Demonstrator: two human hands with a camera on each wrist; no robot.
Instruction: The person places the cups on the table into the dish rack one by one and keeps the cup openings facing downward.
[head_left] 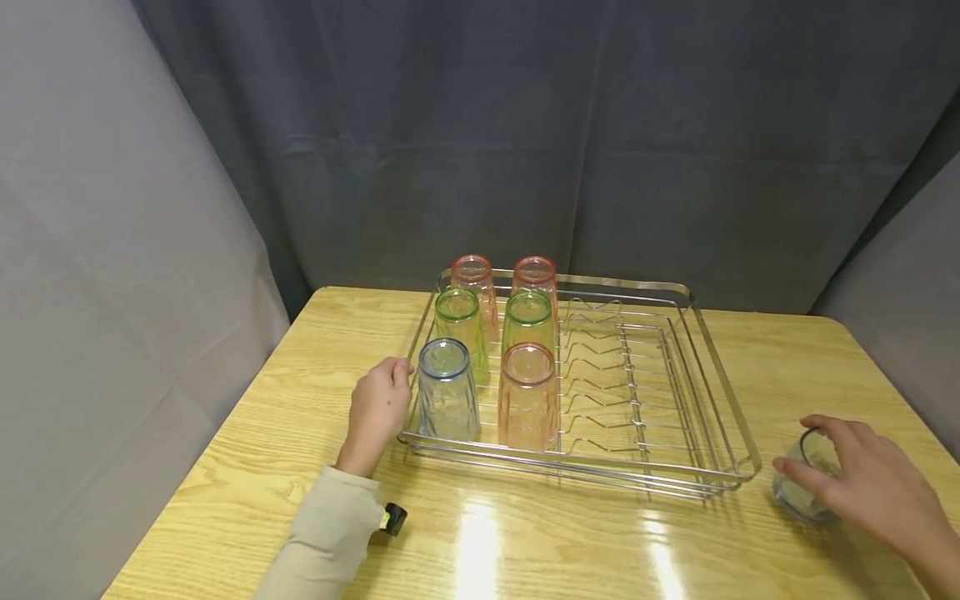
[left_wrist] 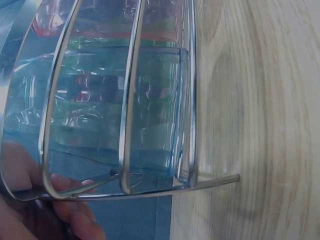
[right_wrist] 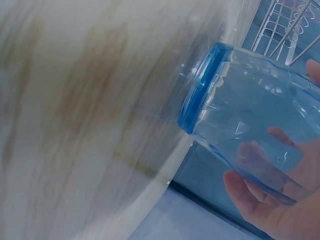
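My left hand (head_left: pixel 380 404) grips the left side of a metal wire dish rack (head_left: pixel 592 462), its fingers curled at the rim wire in the left wrist view. Just inside that side stands a blue-tinted glass (head_left: pixel 448 404), seen through the wires (left_wrist: pixel 127 125). At the right of the rack, my right hand (head_left: pixel 873 475) holds another clear bluish glass (head_left: pixel 797 496), with thumb and fingers on opposite sides. Its thick blue base (right_wrist: pixel 202 90) faces the tabletop; whether it touches the wood I cannot tell.
Beside the blue-tinted glass stands an orange one (head_left: pixel 528 408). Behind them are two green glasses (head_left: pixel 459 329) and two red ones (head_left: pixel 536 279). Wavy wire dividers (head_left: pixel 600 383) fill the rack's right part. The wooden table (head_left: pixel 247 467) is enclosed by grey curtains (head_left: pixel 450 150).
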